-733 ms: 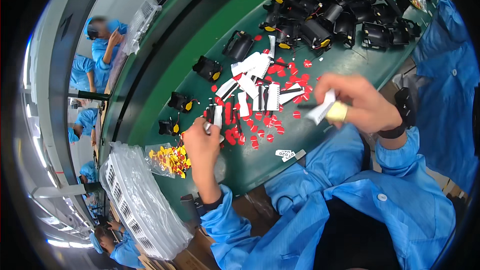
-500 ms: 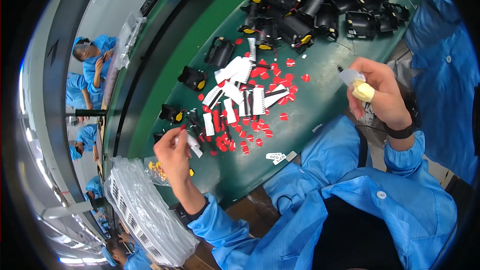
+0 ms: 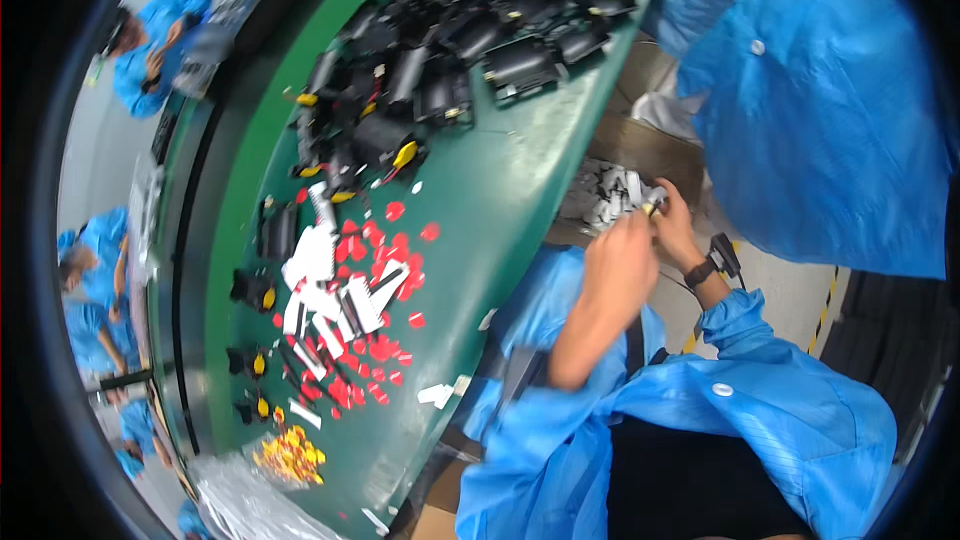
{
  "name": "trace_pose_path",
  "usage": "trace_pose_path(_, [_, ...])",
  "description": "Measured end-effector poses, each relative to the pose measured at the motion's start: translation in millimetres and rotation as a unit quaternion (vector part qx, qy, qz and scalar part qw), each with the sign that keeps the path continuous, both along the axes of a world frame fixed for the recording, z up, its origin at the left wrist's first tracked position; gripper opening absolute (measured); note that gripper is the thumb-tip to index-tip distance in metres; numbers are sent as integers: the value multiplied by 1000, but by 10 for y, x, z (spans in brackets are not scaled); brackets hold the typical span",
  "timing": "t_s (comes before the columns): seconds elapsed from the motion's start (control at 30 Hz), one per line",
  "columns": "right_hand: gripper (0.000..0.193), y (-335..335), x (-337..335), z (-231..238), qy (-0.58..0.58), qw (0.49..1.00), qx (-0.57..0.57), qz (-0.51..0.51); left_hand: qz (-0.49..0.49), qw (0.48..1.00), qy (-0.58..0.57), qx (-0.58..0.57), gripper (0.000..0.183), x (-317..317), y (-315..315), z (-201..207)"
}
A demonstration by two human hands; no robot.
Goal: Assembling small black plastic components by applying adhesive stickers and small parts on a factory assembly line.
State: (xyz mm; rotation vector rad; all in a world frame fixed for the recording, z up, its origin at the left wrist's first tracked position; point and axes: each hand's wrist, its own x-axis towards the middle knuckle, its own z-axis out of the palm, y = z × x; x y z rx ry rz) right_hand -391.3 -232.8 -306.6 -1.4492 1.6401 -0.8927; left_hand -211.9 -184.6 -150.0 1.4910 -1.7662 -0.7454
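Off the counter's (image 3: 520,170) right edge, both hands meet over a box of white pieces (image 3: 605,202). Right hand (image 3: 678,228) pinches a small piece (image 3: 654,202); left hand's (image 3: 622,262) grip unclear. Restocking step, likely; next, carry pieces back.

Both hands have met off the edge of the green worktop (image 3: 500,190), over a cardboard box (image 3: 640,155) of small white pieces (image 3: 605,202). The left hand (image 3: 620,265) and the right hand (image 3: 678,228) are touching, fingers (image 3: 650,208) pinched on a little white part (image 3: 652,202). On the worktop lie red tabs (image 3: 385,340), white strips (image 3: 320,280) and black housings (image 3: 450,50).
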Motion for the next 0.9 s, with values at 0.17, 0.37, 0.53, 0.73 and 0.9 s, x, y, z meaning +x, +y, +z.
trace_pose_path(0.17, [39,420,-271,-125,-121,987,12,-105,40,980,-78,180,42,-443,-677,-1890])
trace_pose_path(0.37, [19,397,672,1777,-195,954,-168,153,-14,994,-111,11,27,-109,40,-870])
trace_pose_path(0.53, [29,35,1968,2893,-122,801,-276,517,-58,996,4,64,3,942,1228,975])
trace_pose_path(0.73, [38,-159,3349,3001,126,642,-376,657,297,896,-311,108,26,2504,1305,1641])
trace_pose_path(0.9, [19,-266,3830,2744,140,595,-406,680,307,878,-332,155,44,3149,978,1326])
